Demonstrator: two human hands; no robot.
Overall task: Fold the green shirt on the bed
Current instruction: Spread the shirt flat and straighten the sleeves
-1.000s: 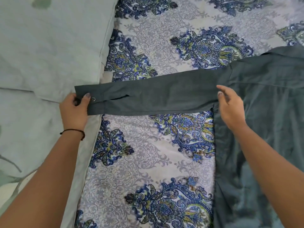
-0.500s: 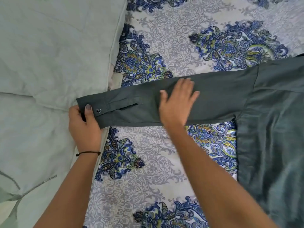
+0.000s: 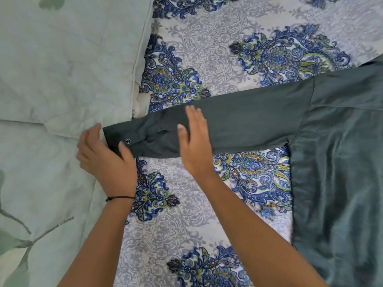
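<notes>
With the shirt [image 3: 342, 172] lying on the bed [image 3: 207, 69], the left hand [image 3: 105, 158] is pinching the cuff [image 3: 120, 135] while the right hand [image 3: 193, 141] is pressing flat on the sleeve [image 3: 259, 119], probably risking bunched creases if the cuff gets tugged unevenly.

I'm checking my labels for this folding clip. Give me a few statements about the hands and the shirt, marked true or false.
The right hand lies flat on the sleeve. True.
The left hand holds the collar. False: it pinches the cuff.
The sleeve is folded over the shirt body. False: it lies stretched out across the floral sheet.
A black band circles the left wrist. True.
</notes>
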